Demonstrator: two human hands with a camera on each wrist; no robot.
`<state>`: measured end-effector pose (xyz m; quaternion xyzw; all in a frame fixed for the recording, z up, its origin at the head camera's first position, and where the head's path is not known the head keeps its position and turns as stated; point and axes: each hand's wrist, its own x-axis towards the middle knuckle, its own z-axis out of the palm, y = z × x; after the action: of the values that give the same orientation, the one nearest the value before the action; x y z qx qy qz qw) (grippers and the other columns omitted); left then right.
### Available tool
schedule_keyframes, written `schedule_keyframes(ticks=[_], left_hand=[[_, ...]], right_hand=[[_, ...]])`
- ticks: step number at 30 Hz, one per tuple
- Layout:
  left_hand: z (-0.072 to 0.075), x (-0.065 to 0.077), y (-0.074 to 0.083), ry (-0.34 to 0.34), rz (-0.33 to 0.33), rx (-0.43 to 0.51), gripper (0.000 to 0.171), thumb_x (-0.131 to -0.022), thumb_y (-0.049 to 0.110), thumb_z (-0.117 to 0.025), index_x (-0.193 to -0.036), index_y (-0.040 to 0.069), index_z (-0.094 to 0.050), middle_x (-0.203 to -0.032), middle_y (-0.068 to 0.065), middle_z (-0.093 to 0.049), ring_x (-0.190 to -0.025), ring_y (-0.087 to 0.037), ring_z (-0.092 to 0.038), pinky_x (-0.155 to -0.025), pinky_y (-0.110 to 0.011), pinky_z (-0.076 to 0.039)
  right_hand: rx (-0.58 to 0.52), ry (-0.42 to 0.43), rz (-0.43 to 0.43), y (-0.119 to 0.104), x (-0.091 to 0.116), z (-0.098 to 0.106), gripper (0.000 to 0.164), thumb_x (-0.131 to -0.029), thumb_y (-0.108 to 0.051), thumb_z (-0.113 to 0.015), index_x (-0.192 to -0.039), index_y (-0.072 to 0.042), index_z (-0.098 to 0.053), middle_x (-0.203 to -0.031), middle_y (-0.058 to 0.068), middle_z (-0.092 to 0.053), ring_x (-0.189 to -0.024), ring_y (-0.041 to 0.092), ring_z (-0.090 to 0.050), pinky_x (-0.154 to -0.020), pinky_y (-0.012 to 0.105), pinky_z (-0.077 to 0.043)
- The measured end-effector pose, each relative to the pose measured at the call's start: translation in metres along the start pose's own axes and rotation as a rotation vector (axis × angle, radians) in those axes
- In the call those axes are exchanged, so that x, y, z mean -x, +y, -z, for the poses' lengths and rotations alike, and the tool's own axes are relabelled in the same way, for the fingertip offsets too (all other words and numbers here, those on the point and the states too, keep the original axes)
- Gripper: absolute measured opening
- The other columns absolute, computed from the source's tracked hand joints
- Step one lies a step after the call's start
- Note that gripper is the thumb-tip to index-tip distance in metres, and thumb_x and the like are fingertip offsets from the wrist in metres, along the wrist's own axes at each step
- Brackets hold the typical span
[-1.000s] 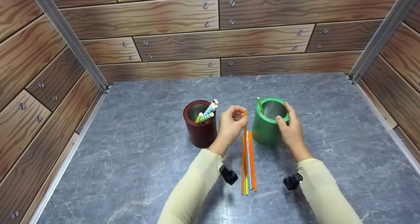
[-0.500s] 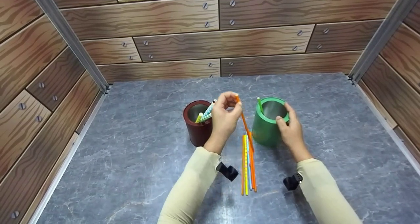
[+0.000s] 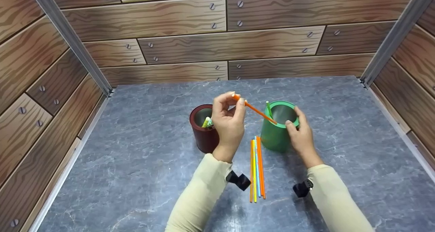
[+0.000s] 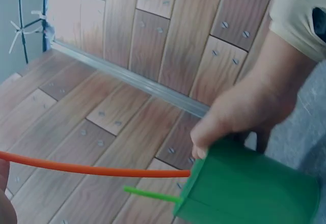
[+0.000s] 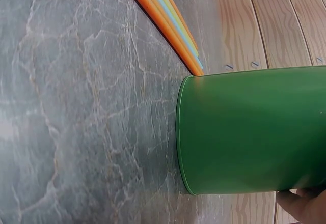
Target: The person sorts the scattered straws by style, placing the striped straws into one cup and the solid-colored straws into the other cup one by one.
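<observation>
Left hand (image 3: 229, 119) pinches orange straw (image 3: 258, 112) near its upper end; straw slants down, far tip at the rim of green cup (image 3: 277, 136). Can't tell if tip is over the opening or against the rim. Right hand (image 3: 302, 133) grips cup at the rim's right side, cup upright on tabletop (image 3: 136, 140).

Main risk: tip catches the rim and slides down outside, since the straw lies so slanted. Pinch is far from the tip, so aim probably wobbles; a push against the rim could bend the straw or twist it loose. Could also knock green straw (image 3: 269, 109) leaning in the cup. If right hand shifts the cup, its base might scatter loose straws (image 3: 257, 170) just beside it.
</observation>
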<state>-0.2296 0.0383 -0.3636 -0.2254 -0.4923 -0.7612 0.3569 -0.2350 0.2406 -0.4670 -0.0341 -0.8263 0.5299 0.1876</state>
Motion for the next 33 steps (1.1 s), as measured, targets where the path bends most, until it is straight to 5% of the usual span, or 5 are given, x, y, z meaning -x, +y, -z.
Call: schedule_keyframes(ticks=[7,23,33], left_hand=[[-0.006,0.003,0.002,-0.016,-0.035,0.014,0.017,-0.079,-0.014,-0.057,-0.093,-0.012,-0.047,-0.088,-0.022,-0.052,-0.081,-0.01,-0.058,-0.067,-0.029,-0.054],[-0.01,0.034,-0.043,-0.159,0.075,-0.171,0.014,-0.078,-0.011,-0.057,-0.089,-0.003,-0.054,-0.084,-0.019,-0.057,-0.077,-0.013,-0.06,-0.067,-0.03,-0.054],[-0.014,0.041,-0.026,-0.264,0.123,-0.284,0.011,-0.076,-0.014,-0.059,-0.085,-0.008,-0.055,-0.081,-0.02,-0.059,-0.078,-0.026,-0.062,-0.071,-0.026,-0.054]], right_hand=[[0.013,0.003,0.0,-0.001,0.0,0.002,0.058,-0.089,-0.012,-0.048,-0.143,0.0,-0.03,-0.146,0.022,-0.032,-0.133,0.036,-0.03,-0.106,0.05,-0.026],[0.009,-0.014,-0.008,-0.001,0.0,0.002,0.058,-0.09,-0.014,-0.047,-0.144,-0.002,-0.028,-0.146,0.02,-0.031,-0.133,0.035,-0.03,-0.105,0.05,-0.027],[0.016,-0.011,0.01,-0.001,0.001,0.0,0.058,-0.09,-0.015,-0.048,-0.143,-0.001,-0.029,-0.145,0.021,-0.032,-0.131,0.037,-0.032,-0.102,0.051,-0.029]])
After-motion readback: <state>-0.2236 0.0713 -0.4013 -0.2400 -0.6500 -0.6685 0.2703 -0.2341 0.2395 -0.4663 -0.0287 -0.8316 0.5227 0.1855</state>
